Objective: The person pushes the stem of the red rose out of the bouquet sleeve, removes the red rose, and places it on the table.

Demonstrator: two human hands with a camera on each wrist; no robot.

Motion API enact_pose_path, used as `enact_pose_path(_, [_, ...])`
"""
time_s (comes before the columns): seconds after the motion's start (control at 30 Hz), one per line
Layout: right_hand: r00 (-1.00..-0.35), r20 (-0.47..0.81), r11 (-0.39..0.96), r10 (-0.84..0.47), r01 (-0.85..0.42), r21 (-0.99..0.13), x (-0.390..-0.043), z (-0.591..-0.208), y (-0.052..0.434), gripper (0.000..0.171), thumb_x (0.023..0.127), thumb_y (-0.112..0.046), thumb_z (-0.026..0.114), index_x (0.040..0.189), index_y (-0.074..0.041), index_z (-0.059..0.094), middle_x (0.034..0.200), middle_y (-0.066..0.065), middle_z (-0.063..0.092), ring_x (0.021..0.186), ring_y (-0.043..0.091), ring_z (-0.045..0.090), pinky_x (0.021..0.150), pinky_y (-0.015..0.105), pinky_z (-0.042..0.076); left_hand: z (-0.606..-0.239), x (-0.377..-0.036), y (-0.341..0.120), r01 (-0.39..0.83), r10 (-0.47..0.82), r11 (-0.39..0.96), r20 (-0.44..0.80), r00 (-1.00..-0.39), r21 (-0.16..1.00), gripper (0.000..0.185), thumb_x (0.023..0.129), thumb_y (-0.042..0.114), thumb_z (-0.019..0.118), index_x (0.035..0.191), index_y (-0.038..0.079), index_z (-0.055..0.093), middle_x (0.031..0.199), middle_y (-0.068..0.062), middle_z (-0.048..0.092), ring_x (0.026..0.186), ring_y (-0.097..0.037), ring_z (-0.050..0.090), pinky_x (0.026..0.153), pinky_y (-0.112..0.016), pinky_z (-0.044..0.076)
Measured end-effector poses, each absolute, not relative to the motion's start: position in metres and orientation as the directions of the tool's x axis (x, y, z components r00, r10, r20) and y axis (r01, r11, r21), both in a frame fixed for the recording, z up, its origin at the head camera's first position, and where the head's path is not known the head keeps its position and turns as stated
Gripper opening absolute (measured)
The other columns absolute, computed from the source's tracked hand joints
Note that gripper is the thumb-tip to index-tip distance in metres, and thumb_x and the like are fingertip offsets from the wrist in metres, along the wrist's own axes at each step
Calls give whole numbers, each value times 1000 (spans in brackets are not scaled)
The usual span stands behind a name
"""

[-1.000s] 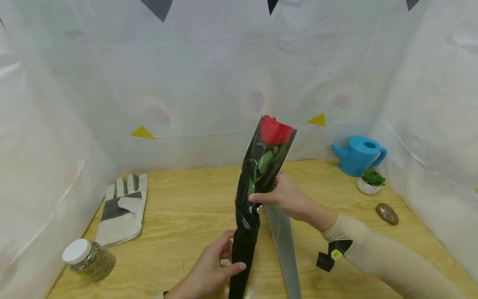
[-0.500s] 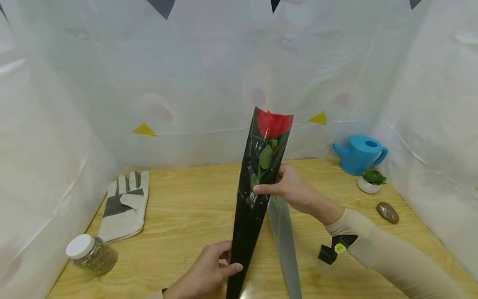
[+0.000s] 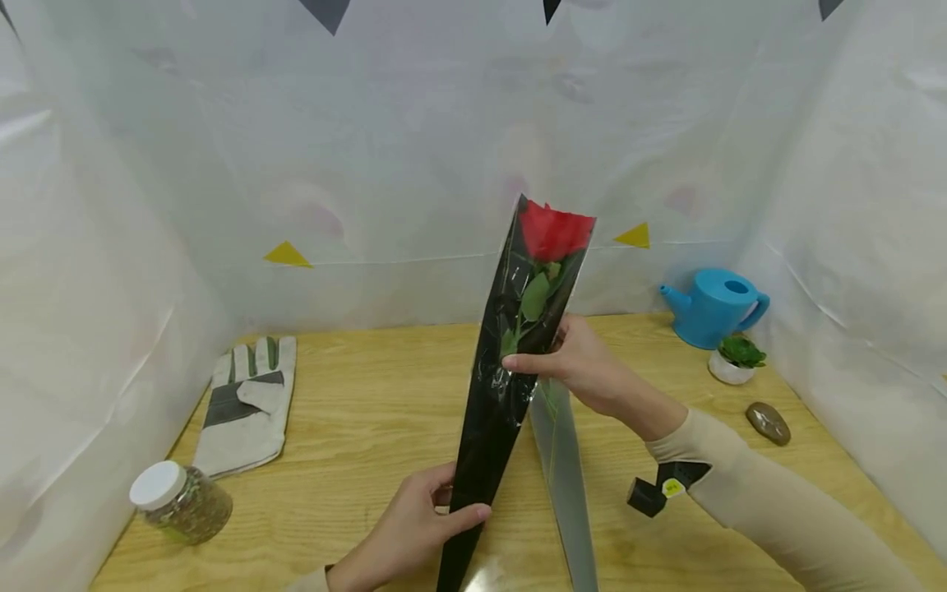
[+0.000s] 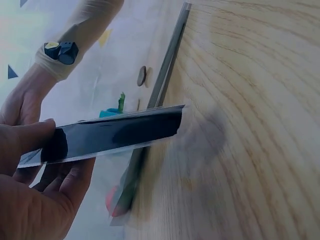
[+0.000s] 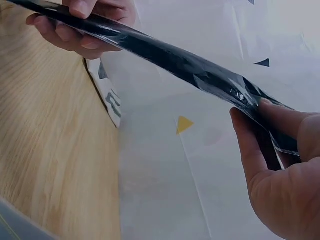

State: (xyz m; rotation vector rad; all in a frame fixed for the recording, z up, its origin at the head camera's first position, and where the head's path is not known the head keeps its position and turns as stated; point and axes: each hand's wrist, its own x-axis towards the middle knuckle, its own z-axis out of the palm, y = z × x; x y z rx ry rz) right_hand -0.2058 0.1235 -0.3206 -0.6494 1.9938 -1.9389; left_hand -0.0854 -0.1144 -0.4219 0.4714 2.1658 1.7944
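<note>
A red rose point(image 3: 555, 233) with green leaves stands inside a long tapered flower sleeve point(image 3: 490, 419), black with a clear front, tilted with its bloom up and to the right. My left hand point(image 3: 418, 520) pinches the narrow lower part, thumb in front and fingers behind. Higher up, my right hand point(image 3: 601, 374) grips the sleeve below the bloom, its thumb across the front. The left wrist view shows the sleeve's bottom end held above the table. Beneath and behind it, a second sleeve, grey point(image 3: 565, 485), lies on the wood; a blurred red patch point(image 4: 114, 201) shows at its far end.
Left on the wooden table point(image 3: 355, 411) are a work glove point(image 3: 247, 411) and a lidded jar point(image 3: 182, 501). A blue watering can point(image 3: 713, 308), a small potted succulent point(image 3: 734, 359) and a brown stone point(image 3: 768, 423) stand on the right. White sheeting point(image 3: 414, 164) encloses the back and sides.
The wrapped rose has risen and the sleeve has straightened out from its crumpled shape. My right hand has moved up slightly with it; both hands keep their hold.
</note>
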Motion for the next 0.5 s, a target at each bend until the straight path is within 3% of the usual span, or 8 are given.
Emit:
enact_pose_path(0.1, [-872, 101, -26, -479, -101, -995, -205, -318, 123, 56, 91, -13, 74, 139, -7, 46, 127, 15, 58, 111, 29, 58, 92, 44, 51, -422, -85, -115, 82, 431, 166, 2, -902, 983, 35, 90, 19, 75, 122, 8, 67, 104, -2, 71, 90, -16, 70, 71, -27, 57])
enact_pose_path(0.23, [-900, 93, -66, -426, -72, -995, -207, -316, 125, 55, 93, -9, 70, 141, -6, 43, 130, 15, 55, 116, 28, 56, 94, 43, 50, -423, -85, -115, 85, 450, 157, 6, -893, 984, 43, 88, 16, 77, 128, 8, 62, 106, -1, 70, 91, -15, 69, 73, -27, 56])
enact_pose_path(0.5, [-911, 62, -31, -408, -54, -998, -209, -319, 125, 65, 87, -11, 78, 141, -8, 42, 132, 15, 54, 118, 32, 54, 97, 45, 48, -430, -83, -111, 99, 481, 103, 38, -876, 990, 62, 88, 12, 76, 143, 6, 47, 114, -7, 68, 95, -16, 68, 75, -28, 56])
